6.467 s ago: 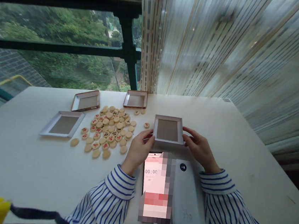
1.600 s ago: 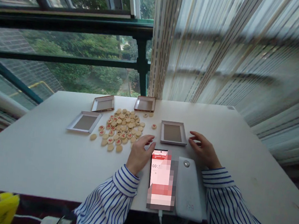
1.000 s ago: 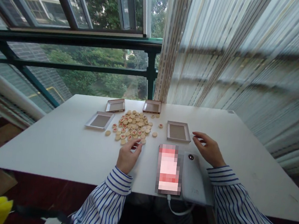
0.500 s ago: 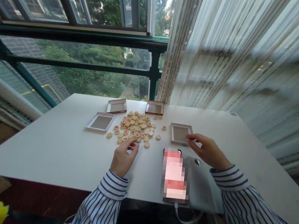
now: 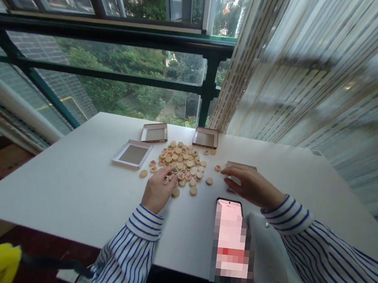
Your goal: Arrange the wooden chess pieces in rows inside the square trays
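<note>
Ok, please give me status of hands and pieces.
Left hand at pieces, grip unclear. Right hand open, partly hiding right box. Most pieces heaped, some loose.

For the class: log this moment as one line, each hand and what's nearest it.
left hand: at piece pile, grip unclear | right hand: open, partly hiding rightmost tray, near lone red-marked piece

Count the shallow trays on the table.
4: rear-left tray and rear-right tray behind the round pieces, white tray left of them, fourth tray partly hidden by the right hand.

Two hands (image 5: 157, 191), four trays (image 5: 132, 153), one phone (image 5: 233, 231), discs (image 5: 180, 161) (dozens).
</note>
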`<state>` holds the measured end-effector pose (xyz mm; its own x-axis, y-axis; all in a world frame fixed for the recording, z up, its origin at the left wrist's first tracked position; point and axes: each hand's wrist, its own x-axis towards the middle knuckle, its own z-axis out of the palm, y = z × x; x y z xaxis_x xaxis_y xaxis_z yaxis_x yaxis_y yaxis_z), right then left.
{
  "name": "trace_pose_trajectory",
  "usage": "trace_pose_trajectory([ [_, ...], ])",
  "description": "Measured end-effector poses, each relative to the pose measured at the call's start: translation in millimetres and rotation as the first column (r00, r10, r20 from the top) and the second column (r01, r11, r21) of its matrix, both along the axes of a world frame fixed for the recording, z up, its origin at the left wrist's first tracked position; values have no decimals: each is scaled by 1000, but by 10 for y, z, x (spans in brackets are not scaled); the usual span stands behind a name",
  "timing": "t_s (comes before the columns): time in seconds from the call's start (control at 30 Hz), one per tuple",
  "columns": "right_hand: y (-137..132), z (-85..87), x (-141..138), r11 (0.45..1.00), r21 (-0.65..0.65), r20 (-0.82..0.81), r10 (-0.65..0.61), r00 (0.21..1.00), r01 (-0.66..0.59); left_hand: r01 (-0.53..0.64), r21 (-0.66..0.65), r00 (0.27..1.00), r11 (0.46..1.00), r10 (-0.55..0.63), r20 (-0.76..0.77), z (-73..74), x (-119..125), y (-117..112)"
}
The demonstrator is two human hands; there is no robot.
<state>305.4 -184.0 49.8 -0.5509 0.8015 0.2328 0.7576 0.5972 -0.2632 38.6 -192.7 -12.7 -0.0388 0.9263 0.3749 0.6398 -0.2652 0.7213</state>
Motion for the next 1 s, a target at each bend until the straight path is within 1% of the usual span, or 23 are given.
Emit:
trace_pose_trajectory([
  [0.07,13,19,-47,1000,-29,32,13,999,-12,-10,19,1000,1000,9,9,-24,18,31],
  [0.17,20,41,-90,999,-36,43,28,999,-26,-24,37,999,999,24,26,-55,61,61],
  [0.27,32,41,-110,997,-40,50,62,997,-60,-9,43,1000,999,8,18,-90,93,72],
  [0.33,56,31,-120,996,-41,45,75,996,-73,-1,46,1000,999,1,5,-119,92,69],
  [0.5,163,-9,-186,993,-47,62,112,992,-109,-29,52,999,998,30,-13,-187,36,56],
  [0.63,257,-37,-289,989,-52,68,145,987,-142,-6,62,998,998,10,-67,-223,4,60],
  [0.73,325,-60,-389,985,-67,82,166,983,-161,44,65,991,997,-35,-126,-237,5,68],
  [0.87,402,-102,-532,977,-84,138,205,969,-194,78,48,978,996,-67,-198,-230,24,78],
  [1.0,440,-147,-643,970,-71,183,243,953,-234,79,28,967,997,-69,-245,-216,43,91],
])
